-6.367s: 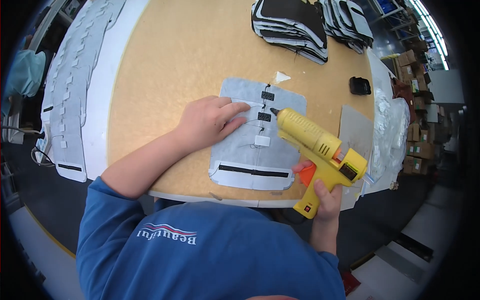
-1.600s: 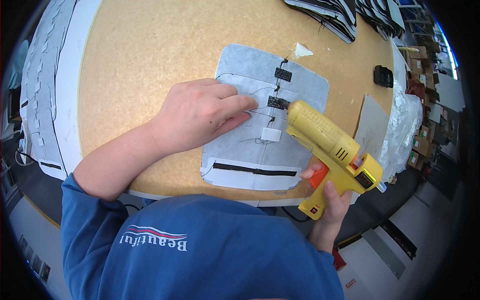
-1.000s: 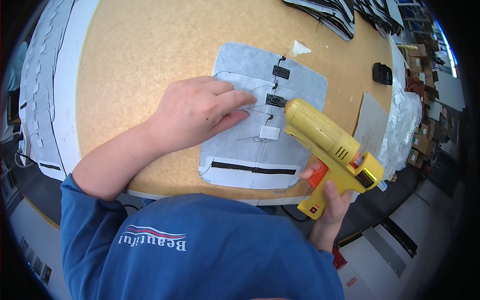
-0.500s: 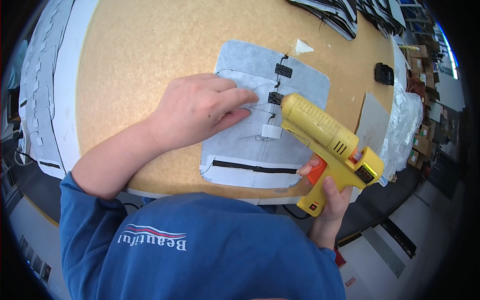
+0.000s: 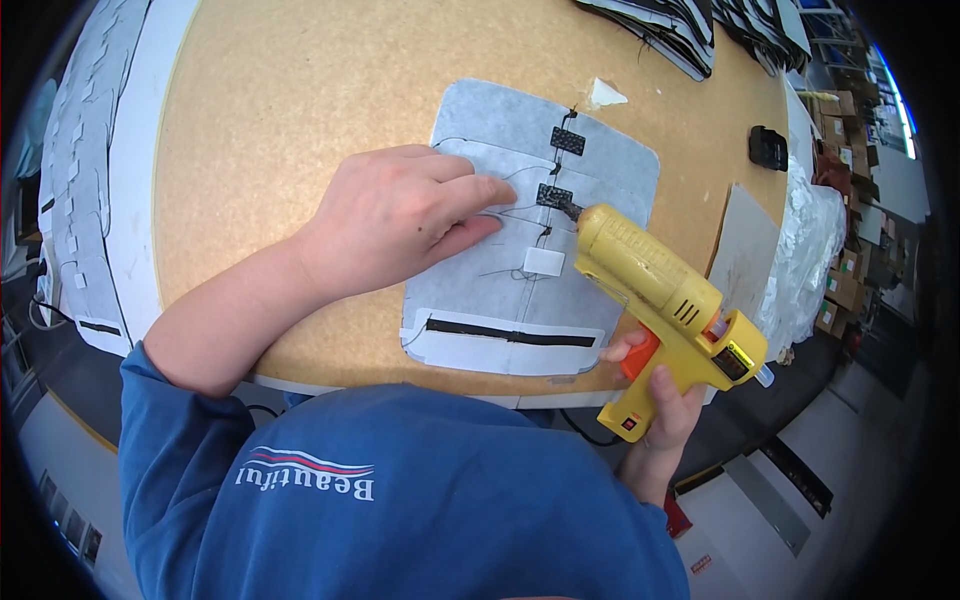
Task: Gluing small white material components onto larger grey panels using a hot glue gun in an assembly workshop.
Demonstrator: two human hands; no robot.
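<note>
A light grey rounded panel (image 5: 480,290) lies flat before me, with thin dark wires along a seam. My left hand (image 5: 395,215) rests on its left part, index finger and thumb stretched out and apart beside a thin wire. My right hand (image 5: 668,400) grips a yellow hot glue gun (image 5: 655,270) by its handle, a finger at the orange trigger (image 5: 640,352). The dark nozzle (image 5: 563,202) reaches the lower of two textured black patches (image 5: 553,194). Above it sits the other black patch (image 5: 568,140); below, a small white square (image 5: 543,261). A black strip (image 5: 510,334) crosses the panel's near edge.
Stacked dark-edged panels (image 5: 665,30) lie at the far right of the wooden table (image 5: 290,90). A white scrap (image 5: 607,93), a black device (image 5: 768,147), a grey board (image 5: 742,240) and clear plastic wrap (image 5: 808,240) are rightward. More wired grey panels (image 5: 85,190) stand left.
The glue gun has shifted slightly right and toward me, so its nozzle and the lower black patch show more fully. My left hand has stayed in place.
</note>
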